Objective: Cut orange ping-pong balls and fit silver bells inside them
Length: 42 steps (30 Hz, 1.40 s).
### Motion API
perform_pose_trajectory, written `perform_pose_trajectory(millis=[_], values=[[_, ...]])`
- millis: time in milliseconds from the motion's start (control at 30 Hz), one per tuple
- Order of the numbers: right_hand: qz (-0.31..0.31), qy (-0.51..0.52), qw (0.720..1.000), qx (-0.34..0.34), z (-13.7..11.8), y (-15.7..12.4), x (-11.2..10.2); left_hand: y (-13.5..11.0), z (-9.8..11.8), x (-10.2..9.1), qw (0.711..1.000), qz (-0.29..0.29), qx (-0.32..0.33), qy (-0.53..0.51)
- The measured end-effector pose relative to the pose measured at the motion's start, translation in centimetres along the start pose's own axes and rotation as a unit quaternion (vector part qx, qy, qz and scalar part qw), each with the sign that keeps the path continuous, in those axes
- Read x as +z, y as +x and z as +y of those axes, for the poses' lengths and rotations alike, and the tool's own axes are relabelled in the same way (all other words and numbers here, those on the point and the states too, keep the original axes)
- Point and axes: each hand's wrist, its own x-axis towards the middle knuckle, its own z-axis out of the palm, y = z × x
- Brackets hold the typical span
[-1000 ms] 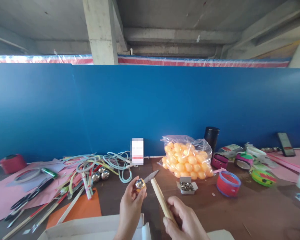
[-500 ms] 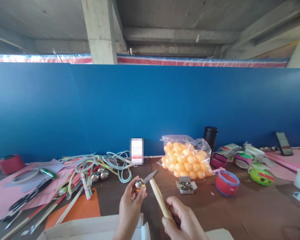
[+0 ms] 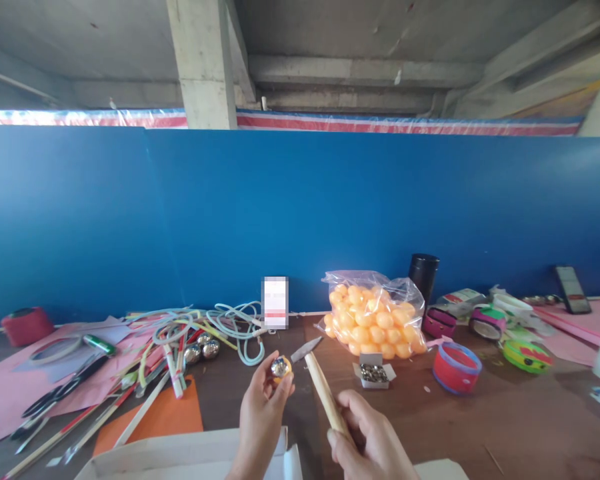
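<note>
"Silver ball [image 3: 281, 366]: how many are held, and where?"

"One is held, pinched between thumb and fingers at the top of the left grip [image 3: 261, 403]; an orange edge is seen around it."

"And by the right grip [image 3: 367, 430]?"

"One hammer [image 3: 325, 393] is grasped by its wooden handle, fingers wrapped round the lower part. Its grey head [image 3: 307, 349] is held just beside the ball; whether they touch cannot be told."

"What is counted on the desk [image 3: 455, 427]?"

"Three more silver balls [image 3: 211, 349] are grouped to the left, one box [image 3: 375, 385] filled with small metal pieces [image 3: 374, 373] is set to the right, and behind it one clear bag [image 3: 411, 291] is seen, packed with orange balls [image 3: 370, 323] too many to be counted."
</note>
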Motion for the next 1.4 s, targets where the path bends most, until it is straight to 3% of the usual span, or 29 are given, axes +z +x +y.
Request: perform_pose_trajectory(millis=[433,633,1400], values=[[-0.035,0.019,0.999,0.010,0.25,0.05,0.35,0.00,-0.12,0.00,1.000,-0.004,0.004,0.002],[-0.020,0.004,1.000,0.007,-0.23,-0.07,0.07,0.06,-0.26,0.00,1.000,-0.001,0.000,0.000],[-0.054,0.012,0.998,0.005,0.08,0.04,-0.09,0.29,-0.69,-0.15,1.000,0.005,0.016,0.022]])
